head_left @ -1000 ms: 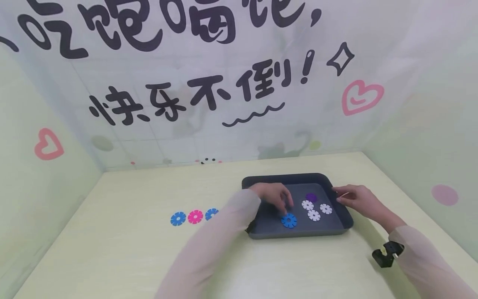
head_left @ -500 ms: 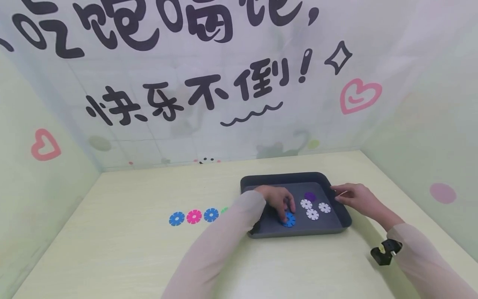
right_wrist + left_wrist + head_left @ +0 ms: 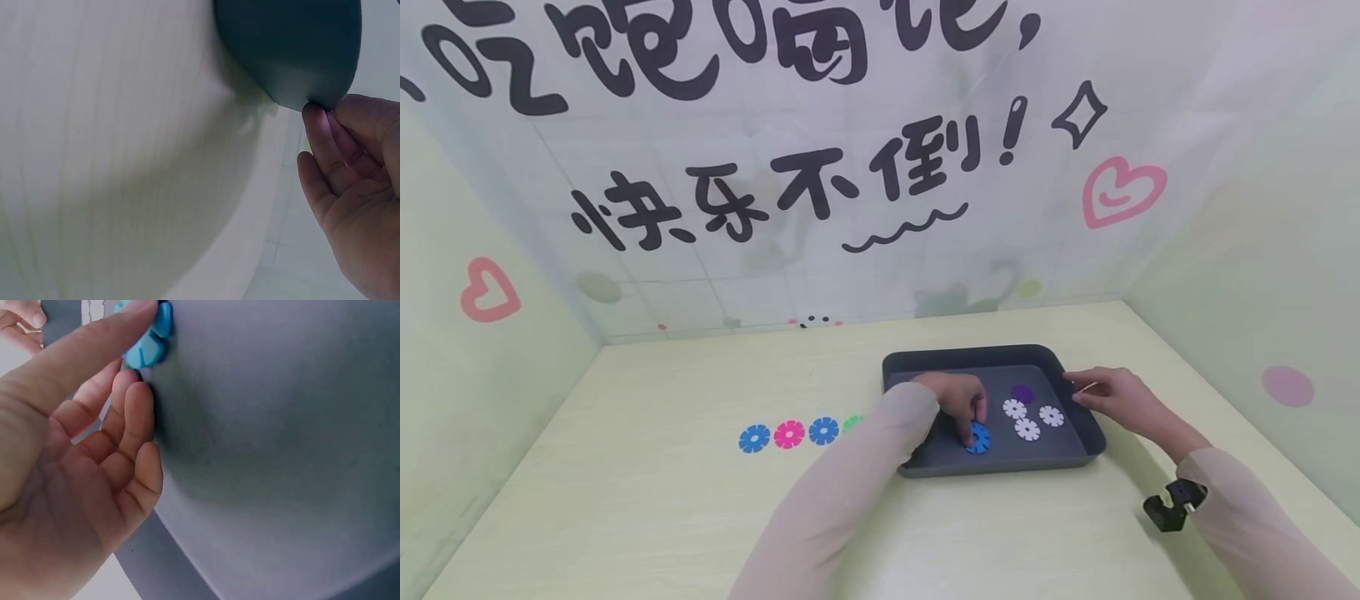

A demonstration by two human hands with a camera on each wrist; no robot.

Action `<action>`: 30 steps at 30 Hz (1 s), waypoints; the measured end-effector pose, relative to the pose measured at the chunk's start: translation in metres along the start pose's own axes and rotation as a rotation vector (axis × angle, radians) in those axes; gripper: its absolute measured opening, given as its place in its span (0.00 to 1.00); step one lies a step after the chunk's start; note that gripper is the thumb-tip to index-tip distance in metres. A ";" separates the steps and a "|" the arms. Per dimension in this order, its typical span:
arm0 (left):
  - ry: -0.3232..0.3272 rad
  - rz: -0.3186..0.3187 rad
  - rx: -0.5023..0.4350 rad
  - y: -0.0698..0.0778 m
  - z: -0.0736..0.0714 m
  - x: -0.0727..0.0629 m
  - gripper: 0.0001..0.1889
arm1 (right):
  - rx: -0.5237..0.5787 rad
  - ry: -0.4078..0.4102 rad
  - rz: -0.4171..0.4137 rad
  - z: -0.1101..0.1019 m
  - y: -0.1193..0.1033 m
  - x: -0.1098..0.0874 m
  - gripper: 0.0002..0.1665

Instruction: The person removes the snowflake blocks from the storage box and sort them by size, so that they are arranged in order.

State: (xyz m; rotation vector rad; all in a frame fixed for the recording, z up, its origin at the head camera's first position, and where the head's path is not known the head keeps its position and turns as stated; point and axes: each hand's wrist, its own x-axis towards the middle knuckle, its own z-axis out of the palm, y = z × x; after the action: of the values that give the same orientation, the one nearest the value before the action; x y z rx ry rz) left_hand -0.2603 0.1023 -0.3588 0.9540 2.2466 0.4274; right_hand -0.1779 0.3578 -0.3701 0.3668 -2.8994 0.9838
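A blue disc (image 3: 978,438) is pinched at the fingertips of the left grip (image 3: 958,400), under its thumb. The tray (image 3: 1000,472) is held at its rim by the right grip (image 3: 1116,396).

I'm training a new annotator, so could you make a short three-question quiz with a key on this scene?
1. How many white discs show in the dark tray?

2. True or false: the right hand pinches the edge of the tray.

3. What colour is the disc that the left hand has its fingers on?
A) pink
B) blue
C) green

Key:
1. Three.
2. True; the right wrist view shows thumb and fingers at its edge.
3. B, the blue disc inside the tray.
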 end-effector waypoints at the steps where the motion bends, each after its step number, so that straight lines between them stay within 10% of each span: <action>1: 0.000 -0.006 -0.011 -0.001 -0.001 -0.001 0.13 | 0.000 0.000 0.001 0.000 0.000 0.000 0.22; 9: 0.027 0.115 -0.125 -0.018 -0.020 -0.024 0.07 | -0.007 0.003 -0.003 0.000 0.000 0.002 0.21; 19: 0.226 0.258 -0.188 -0.089 -0.045 -0.106 0.07 | -0.020 0.005 -0.011 0.001 -0.002 -0.001 0.21; 30: 0.371 0.022 -0.282 -0.209 -0.029 -0.223 0.07 | -0.030 0.006 -0.036 0.001 -0.004 -0.001 0.21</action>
State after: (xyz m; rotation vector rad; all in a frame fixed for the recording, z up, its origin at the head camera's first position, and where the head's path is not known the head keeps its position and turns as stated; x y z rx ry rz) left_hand -0.2720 -0.2043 -0.3477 0.8014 2.4132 0.9705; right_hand -0.1760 0.3545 -0.3686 0.4125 -2.8876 0.9340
